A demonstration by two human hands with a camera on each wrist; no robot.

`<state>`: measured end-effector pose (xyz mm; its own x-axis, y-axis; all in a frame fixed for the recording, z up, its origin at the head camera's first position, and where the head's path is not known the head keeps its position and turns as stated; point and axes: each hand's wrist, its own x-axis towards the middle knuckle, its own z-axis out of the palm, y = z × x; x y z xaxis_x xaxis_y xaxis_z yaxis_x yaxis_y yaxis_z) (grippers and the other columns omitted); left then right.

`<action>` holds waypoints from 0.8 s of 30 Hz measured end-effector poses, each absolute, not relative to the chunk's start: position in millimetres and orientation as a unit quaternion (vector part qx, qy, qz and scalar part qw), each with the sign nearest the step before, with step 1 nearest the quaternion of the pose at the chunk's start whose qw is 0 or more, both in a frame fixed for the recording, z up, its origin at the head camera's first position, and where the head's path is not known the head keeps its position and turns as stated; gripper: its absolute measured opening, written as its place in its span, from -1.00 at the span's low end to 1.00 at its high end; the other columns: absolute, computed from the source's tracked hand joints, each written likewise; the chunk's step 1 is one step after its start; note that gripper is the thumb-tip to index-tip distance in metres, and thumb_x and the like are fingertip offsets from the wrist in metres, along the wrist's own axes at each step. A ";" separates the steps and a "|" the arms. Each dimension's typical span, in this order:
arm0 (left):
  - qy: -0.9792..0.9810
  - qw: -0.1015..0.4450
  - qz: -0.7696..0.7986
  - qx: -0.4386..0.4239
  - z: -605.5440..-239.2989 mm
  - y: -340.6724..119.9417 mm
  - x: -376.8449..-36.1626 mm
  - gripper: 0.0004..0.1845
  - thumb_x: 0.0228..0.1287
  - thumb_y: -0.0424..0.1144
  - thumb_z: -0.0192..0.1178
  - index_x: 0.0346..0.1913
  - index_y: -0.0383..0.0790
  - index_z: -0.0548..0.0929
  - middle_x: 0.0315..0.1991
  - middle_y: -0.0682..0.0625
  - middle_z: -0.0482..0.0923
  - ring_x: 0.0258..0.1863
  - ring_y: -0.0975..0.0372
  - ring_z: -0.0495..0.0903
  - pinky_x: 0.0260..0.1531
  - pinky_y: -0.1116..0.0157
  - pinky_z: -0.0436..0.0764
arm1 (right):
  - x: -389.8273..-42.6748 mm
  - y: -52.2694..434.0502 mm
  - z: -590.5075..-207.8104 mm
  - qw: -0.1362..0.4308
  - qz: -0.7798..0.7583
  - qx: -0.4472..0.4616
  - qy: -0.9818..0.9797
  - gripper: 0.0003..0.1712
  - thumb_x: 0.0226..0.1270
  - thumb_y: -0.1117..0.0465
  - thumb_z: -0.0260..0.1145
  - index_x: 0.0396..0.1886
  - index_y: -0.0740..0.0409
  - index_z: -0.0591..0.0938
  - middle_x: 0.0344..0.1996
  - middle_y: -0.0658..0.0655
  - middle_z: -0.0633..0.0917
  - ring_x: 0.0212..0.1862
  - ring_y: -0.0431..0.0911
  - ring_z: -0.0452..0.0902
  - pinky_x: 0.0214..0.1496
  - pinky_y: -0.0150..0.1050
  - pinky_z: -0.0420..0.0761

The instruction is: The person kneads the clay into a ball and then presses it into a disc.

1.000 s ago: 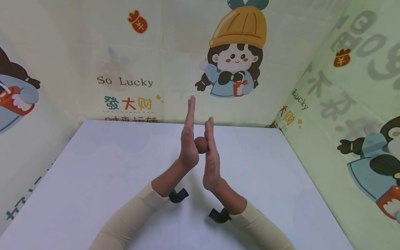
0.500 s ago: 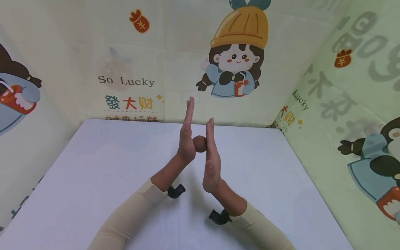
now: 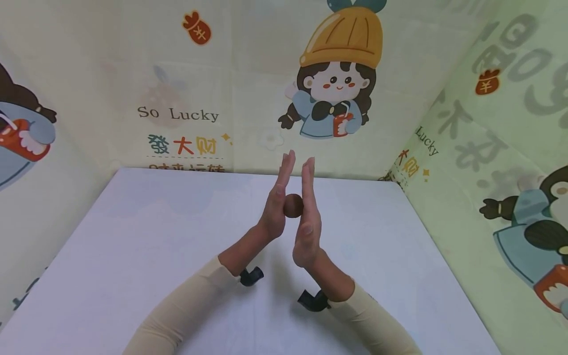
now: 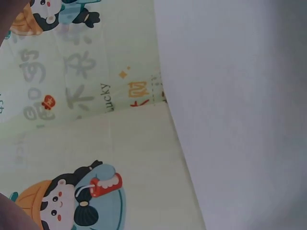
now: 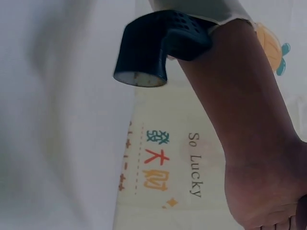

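A small brown ball (image 3: pixel 293 205) is squeezed between my two flat palms, held up above the white table (image 3: pixel 133 236). My left hand (image 3: pixel 276 204) stands upright with straight fingers and presses the ball from the left. My right hand (image 3: pixel 308 214) faces it, fingers straight, and presses from the right. The fingertips of both hands reach nearly the same height. In the right wrist view only my left forearm (image 5: pixel 244 120) and its black wrist mount (image 5: pixel 158 45) show; the ball is out of sight there. The left wrist view shows table and wall only.
Printed cartoon wall sheets (image 3: pixel 337 84) close off the table at the back, left and right. Black wrist mounts (image 3: pixel 251 276) (image 3: pixel 312 301) hang under both beige sleeves. The table's far edge (image 3: pixel 199 170) lies just behind the hands.
Both hands and the ball have drifted slightly right. The left palm slid down and forward against the right, so the fingertips now stand nearly level, and the ball rolled between them.
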<state>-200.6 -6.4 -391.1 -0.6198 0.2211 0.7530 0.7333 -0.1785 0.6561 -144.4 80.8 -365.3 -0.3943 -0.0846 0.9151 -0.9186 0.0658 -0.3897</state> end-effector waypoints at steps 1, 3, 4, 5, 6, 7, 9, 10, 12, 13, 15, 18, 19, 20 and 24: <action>-0.612 0.189 -0.661 -0.391 -392.0 -5.6 -199.7 -0.16 0.66 0.26 -0.53 0.70 -0.29 -0.06 0.73 -0.05 -0.17 0.69 0.14 -0.32 0.57 -0.06 -0.30 | -144.8 81.6 -364.3 0.380 0.551 0.401 -0.626 0.15 0.66 -0.38 -0.33 0.53 0.72 -0.05 0.62 0.55 -0.11 0.65 0.38 -0.29 0.58 0.35 -0.22; -0.616 0.179 -0.658 -0.394 -394.3 -3.9 -198.0 -0.14 0.65 0.29 -0.53 0.70 -0.28 -0.06 0.73 -0.04 -0.18 0.69 0.15 -0.32 0.57 -0.08 -0.30 | -145.3 83.6 -363.1 0.383 0.548 0.398 -0.628 0.14 0.66 -0.38 -0.34 0.52 0.72 -0.05 0.61 0.56 -0.11 0.65 0.37 -0.28 0.58 0.34 -0.21; -0.617 0.173 -0.658 -0.395 -395.2 -3.2 -196.6 -0.13 0.64 0.30 -0.53 0.70 -0.28 -0.06 0.73 -0.04 -0.18 0.69 0.15 -0.32 0.57 -0.09 -0.29 | -145.6 84.7 -362.5 0.384 0.548 0.396 -0.629 0.14 0.66 -0.38 -0.34 0.53 0.71 -0.05 0.62 0.55 -0.11 0.65 0.36 -0.28 0.58 0.33 -0.20; -0.617 0.168 -0.658 -0.397 -396.3 -2.4 -195.6 -0.12 0.64 0.31 -0.53 0.70 -0.28 -0.06 0.73 -0.04 -0.18 0.69 0.15 -0.32 0.57 -0.10 -0.28 | -145.8 85.7 -361.7 0.385 0.548 0.395 -0.629 0.14 0.66 -0.38 -0.34 0.53 0.71 -0.05 0.62 0.54 -0.11 0.65 0.35 -0.28 0.58 0.33 -0.20; -0.618 0.164 -0.657 -0.400 -397.2 -1.7 -194.4 -0.11 0.63 0.33 -0.53 0.70 -0.29 -0.07 0.73 -0.05 -0.18 0.69 0.15 -0.32 0.57 -0.10 -0.28 | -146.3 86.8 -361.1 0.387 0.548 0.394 -0.628 0.13 0.66 -0.38 -0.34 0.54 0.70 -0.05 0.62 0.53 -0.10 0.65 0.35 -0.28 0.59 0.33 -0.19; -0.617 0.161 -0.657 -0.402 -398.2 -1.1 -193.2 -0.10 0.63 0.33 -0.52 0.70 -0.30 -0.07 0.73 -0.07 -0.18 0.69 0.15 -0.32 0.57 -0.11 -0.27 | -146.5 87.6 -359.8 0.387 0.550 0.394 -0.627 0.13 0.66 -0.38 -0.34 0.54 0.69 -0.05 0.63 0.52 -0.10 0.65 0.35 -0.28 0.59 0.32 -0.20; -0.617 0.158 -0.653 -0.409 -399.3 0.0 -190.6 -0.09 0.63 0.33 -0.53 0.69 -0.33 -0.06 0.72 -0.10 -0.17 0.69 0.13 -0.31 0.57 -0.10 -0.25 | -147.7 89.4 -357.2 0.390 0.553 0.393 -0.623 0.13 0.66 -0.38 -0.33 0.55 0.68 -0.05 0.64 0.50 -0.09 0.66 0.34 -0.29 0.59 0.31 -0.21; -0.616 0.157 -0.652 -0.414 -400.1 0.6 -189.1 -0.09 0.64 0.33 -0.53 0.69 -0.34 -0.06 0.72 -0.12 -0.16 0.69 0.12 -0.30 0.57 -0.10 -0.24 | -148.5 90.4 -356.6 0.391 0.554 0.393 -0.621 0.13 0.66 -0.38 -0.33 0.55 0.67 -0.05 0.64 0.50 -0.09 0.66 0.33 -0.29 0.59 0.31 -0.22; -0.614 0.158 -0.648 -0.422 -401.7 1.7 -186.2 -0.10 0.65 0.31 -0.53 0.68 -0.37 -0.05 0.72 -0.14 -0.14 0.69 0.09 -0.30 0.58 -0.09 -0.24 | -150.3 92.7 -355.9 0.392 0.558 0.392 -0.617 0.12 0.66 -0.37 -0.33 0.56 0.66 -0.04 0.64 0.50 -0.09 0.67 0.32 -0.30 0.60 0.29 -0.23; -0.613 0.159 -0.646 -0.425 -402.6 2.3 -184.7 -0.10 0.66 0.30 -0.54 0.68 -0.38 -0.05 0.71 -0.15 -0.13 0.69 0.09 -0.30 0.58 -0.08 -0.25 | -151.1 93.8 -355.5 0.392 0.560 0.391 -0.616 0.11 0.66 -0.37 -0.33 0.56 0.66 -0.04 0.64 0.50 -0.09 0.67 0.31 -0.31 0.60 0.29 -0.23; -0.612 0.158 -0.644 -0.431 -403.7 3.5 -181.7 -0.11 0.66 0.28 -0.54 0.68 -0.39 -0.05 0.71 -0.15 -0.12 0.69 0.07 -0.30 0.58 -0.07 -0.27 | -152.8 96.5 -355.9 0.390 0.563 0.390 -0.616 0.10 0.67 -0.37 -0.34 0.56 0.65 -0.04 0.64 0.50 -0.10 0.67 0.29 -0.31 0.61 0.27 -0.24; -0.610 0.157 -0.643 -0.436 -404.7 5.0 -177.5 -0.12 0.67 0.27 -0.54 0.68 -0.39 -0.06 0.71 -0.14 -0.11 0.69 0.07 -0.31 0.58 -0.07 -0.30 | -154.2 99.9 -357.6 0.384 0.568 0.386 -0.617 0.10 0.67 -0.37 -0.34 0.58 0.62 -0.04 0.65 0.48 -0.10 0.68 0.26 -0.31 0.61 0.25 -0.24; -0.608 0.156 -0.644 -0.437 -404.6 5.2 -176.1 -0.12 0.66 0.28 -0.54 0.68 -0.38 -0.06 0.71 -0.14 -0.11 0.69 0.07 -0.31 0.58 -0.07 -0.30 | -154.5 100.8 -358.4 0.383 0.569 0.385 -0.617 0.09 0.67 -0.37 -0.35 0.58 0.62 -0.04 0.65 0.48 -0.10 0.68 0.26 -0.31 0.62 0.25 -0.24; -0.607 0.156 -0.644 -0.438 -404.4 5.5 -175.0 -0.12 0.66 0.28 -0.54 0.68 -0.38 -0.07 0.71 -0.15 -0.12 0.69 0.06 -0.32 0.58 -0.07 -0.29 | -154.8 101.5 -359.4 0.380 0.571 0.384 -0.618 0.09 0.67 -0.37 -0.34 0.59 0.61 -0.05 0.65 0.46 -0.10 0.68 0.25 -0.32 0.62 0.24 -0.25; -0.602 0.157 -0.645 -0.444 -402.5 6.3 -169.3 -0.13 0.66 0.27 -0.55 0.69 -0.36 -0.08 0.71 -0.15 -0.13 0.69 0.05 -0.32 0.58 -0.07 -0.28 | -156.9 104.4 -364.9 0.365 0.580 0.378 -0.622 0.09 0.66 -0.39 -0.34 0.61 0.55 -0.06 0.67 0.40 -0.12 0.69 0.21 -0.33 0.63 0.21 -0.24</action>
<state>-169.3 6.3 -402.5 -0.5566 0.3319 0.7616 0.7365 -0.2271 0.6372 -156.9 104.4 -364.9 -0.4482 -0.0474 0.8927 -0.8938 0.0409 -0.4466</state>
